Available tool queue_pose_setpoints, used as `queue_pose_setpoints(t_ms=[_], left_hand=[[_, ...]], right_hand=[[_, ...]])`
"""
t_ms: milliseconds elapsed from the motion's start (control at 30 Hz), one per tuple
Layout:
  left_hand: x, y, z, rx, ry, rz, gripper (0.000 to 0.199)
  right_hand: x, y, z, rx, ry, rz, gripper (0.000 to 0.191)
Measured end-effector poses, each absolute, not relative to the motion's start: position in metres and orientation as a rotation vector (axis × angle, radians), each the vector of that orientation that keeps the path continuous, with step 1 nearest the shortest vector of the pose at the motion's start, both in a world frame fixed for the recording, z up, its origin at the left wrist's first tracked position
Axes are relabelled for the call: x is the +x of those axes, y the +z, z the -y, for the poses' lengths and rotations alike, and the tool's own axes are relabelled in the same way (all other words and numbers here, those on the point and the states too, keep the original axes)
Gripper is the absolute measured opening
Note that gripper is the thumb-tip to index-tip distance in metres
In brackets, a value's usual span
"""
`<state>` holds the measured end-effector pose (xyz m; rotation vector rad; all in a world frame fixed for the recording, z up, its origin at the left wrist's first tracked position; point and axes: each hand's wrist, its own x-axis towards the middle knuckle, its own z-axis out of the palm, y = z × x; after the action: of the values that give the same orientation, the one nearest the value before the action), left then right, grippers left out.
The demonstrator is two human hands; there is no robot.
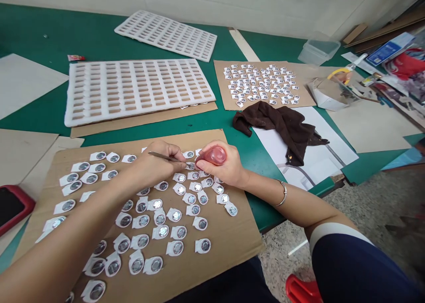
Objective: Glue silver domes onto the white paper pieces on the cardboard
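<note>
My left hand [164, 154] is closed on thin metal tweezers [162, 156], whose tip points right, toward a small piece at the far part of the near cardboard sheet [229, 232]. Right beside it, my right hand [229, 163] wraps round a reddish, rounded, translucent object [215, 155]; its lower end is hidden by the fingers. Under and around both hands lie several round silvery pieces on white tabs, such as one near the right edge [202, 245]. Both hands are just above the cardboard.
Two white slotted trays [139, 88] lie behind. A second cardboard sheet [229, 101] bears several similar pieces. A brown cloth [292, 130] rests on white paper [272, 143] at right. Farther right are yellow-handled scissors [341, 75] and a clear box [318, 50]. A red-edged device [13, 207] lies left.
</note>
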<state>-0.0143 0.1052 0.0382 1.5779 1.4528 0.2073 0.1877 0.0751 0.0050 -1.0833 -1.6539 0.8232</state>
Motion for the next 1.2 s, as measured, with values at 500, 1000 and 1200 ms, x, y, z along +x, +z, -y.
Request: queue_pose_setpoints(t_ms=[500, 1000, 1200], left_hand=[[-0.015, 0.039, -0.105, 1.605, 0.196, -1.439, 0.022], [-0.012, 0.044, -0.103, 1.56, 0.139, -1.483, 0.025], [-0.012, 0.043, -0.102, 1.545, 0.157, -1.499, 0.025]], right_hand=[[0.188, 0.003, -0.077, -1.128, 0.845, 1.652, 0.033], [0.189, 0.003, -0.078, -1.086, 0.839, 1.621, 0.029], [0.189, 0.002, -0.077, -1.103, 0.831, 1.62, 0.028]])
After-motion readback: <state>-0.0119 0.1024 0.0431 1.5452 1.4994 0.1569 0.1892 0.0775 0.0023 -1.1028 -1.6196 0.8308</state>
